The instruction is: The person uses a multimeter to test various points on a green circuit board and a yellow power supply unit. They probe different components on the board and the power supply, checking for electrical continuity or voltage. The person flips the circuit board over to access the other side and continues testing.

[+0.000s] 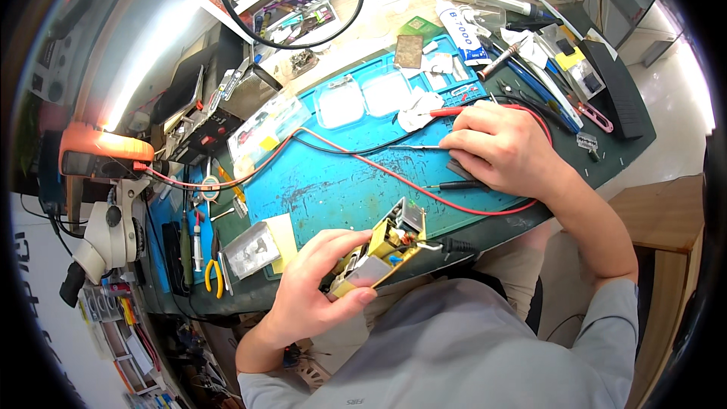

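My left hand (318, 276) is closed around the edges of a circuit board (379, 250) with a yellow transformer, metal heat sinks and a short black cable stub. The board is tilted above the near edge of the bench. Over the mat my right hand (500, 144) has its fingertips closed on a thin dark pointed tool (416, 147), which looks like tweezers. A red test probe (448, 111) lies just beyond its fingers, and a black test probe (460, 185) lies on the near side. The palm hides part of the tool.
On the left stands an orange multimeter (102, 153), its red lead (363, 159) looping across the blue mat (303, 189). Yellow-handled pliers (214, 276) and a clear plastic box (254, 248) lie at left. A glue tube (462, 34) and several tools crowd the far right.
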Tool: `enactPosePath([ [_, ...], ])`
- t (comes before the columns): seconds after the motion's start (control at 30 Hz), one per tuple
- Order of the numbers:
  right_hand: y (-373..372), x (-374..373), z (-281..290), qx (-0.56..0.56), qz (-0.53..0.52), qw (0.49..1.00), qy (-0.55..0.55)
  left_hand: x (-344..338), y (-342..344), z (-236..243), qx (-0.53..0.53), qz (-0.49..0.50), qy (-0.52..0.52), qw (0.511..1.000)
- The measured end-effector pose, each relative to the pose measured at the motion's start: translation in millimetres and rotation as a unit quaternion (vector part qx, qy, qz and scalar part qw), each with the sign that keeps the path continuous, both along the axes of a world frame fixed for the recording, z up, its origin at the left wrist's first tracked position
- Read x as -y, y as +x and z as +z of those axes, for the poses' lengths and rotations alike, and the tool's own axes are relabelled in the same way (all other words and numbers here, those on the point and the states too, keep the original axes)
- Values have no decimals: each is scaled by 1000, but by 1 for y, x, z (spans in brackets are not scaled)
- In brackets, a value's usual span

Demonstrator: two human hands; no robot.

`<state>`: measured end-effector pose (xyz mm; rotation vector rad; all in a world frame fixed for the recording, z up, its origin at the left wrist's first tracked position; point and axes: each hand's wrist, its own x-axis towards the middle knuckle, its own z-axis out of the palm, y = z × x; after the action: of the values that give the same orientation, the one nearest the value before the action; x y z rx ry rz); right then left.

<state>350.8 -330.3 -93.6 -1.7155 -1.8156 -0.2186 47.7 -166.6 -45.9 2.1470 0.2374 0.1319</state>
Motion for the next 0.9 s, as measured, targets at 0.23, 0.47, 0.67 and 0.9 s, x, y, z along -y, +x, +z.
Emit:
enactPosePath([
  [0.23,-1,-1,1,-5,-3,1000,1,13,0,0,112,29,186,976],
  [0.47,-4,-3,7,-6,-2,1000,2,19,1,-8,160,54,292,941],
  [0.67,-5,-4,10,-4,-4,1000,-10,20,-1,-13,177,53,364,913],
  [0.9,-4,-4,10,-10,-4,1000,-14,18,-6,-18,209,49,386,897],
])
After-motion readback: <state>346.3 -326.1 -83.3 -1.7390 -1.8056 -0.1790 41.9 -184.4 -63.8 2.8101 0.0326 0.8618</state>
